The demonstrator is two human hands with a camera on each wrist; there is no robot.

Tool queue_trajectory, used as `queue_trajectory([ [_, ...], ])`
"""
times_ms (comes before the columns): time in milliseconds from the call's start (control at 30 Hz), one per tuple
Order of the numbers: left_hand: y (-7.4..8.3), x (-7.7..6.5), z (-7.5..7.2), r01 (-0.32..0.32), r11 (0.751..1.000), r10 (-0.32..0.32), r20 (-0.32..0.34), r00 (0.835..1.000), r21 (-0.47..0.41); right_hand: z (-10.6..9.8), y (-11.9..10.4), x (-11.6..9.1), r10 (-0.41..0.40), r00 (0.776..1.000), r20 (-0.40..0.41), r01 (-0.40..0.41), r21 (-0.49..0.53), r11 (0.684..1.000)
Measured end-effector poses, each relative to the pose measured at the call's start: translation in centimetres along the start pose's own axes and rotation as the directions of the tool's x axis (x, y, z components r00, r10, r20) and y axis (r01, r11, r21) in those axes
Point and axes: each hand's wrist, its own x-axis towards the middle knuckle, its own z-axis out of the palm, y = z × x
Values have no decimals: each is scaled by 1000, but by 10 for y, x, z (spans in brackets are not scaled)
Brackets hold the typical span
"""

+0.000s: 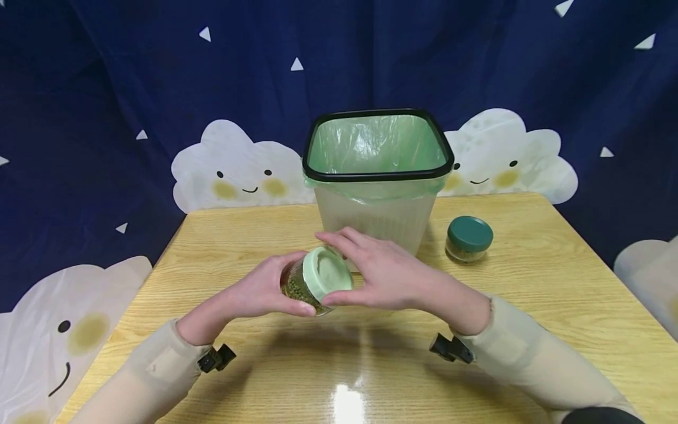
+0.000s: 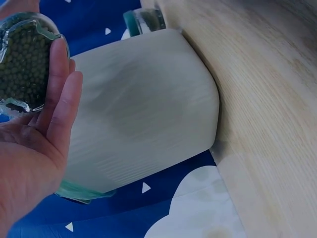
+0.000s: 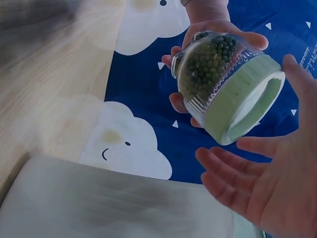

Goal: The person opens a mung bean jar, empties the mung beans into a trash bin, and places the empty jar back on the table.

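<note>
A clear glass jar (image 3: pixel 205 67) with a light green lid (image 1: pixel 331 272) is held tilted above the table, in front of the bin. Small green beans (image 2: pixel 25 64) partly fill it. My left hand (image 1: pixel 267 287) grips the jar's glass body from the left side, thumb in front. On the lid side is my right hand (image 1: pixel 373 274), its fingers spread and fairly straight. In the right wrist view, the right thumb and index fingertips are right at opposite edges of the lid (image 3: pixel 247 99), while the other fingers (image 3: pixel 223 181) stand away from it.
A pale bin (image 1: pixel 378 218) with a black rim (image 1: pixel 378 176) and green liner stands at the back middle of the wooden table (image 1: pixel 254 229). To its right sits another jar with a dark green lid (image 1: pixel 469 233). A blue cloud-patterned cloth (image 1: pixel 254 76) hangs behind.
</note>
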Motion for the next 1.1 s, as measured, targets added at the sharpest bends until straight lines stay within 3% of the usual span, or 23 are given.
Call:
queue_trajectory([
  [200, -3, 1, 1, -3, 999, 3, -2, 1000, 32, 1, -1, 1, 35, 998, 52, -38, 45, 998],
  [567, -6, 2, 0, -23, 998, 23, -8, 1000, 55, 1, 6, -3, -58, 998, 28, 54, 111, 992],
  [833, -6, 2, 0, -3, 1000, 3, 0, 1000, 29, 0, 8, -5, -115, 993, 34, 109, 143, 984],
  [1100, -3, 2, 1, 13, 998, -11, -27, 1000, 66, -3, 3, -2, -20, 1000, 24, 18, 95, 995],
])
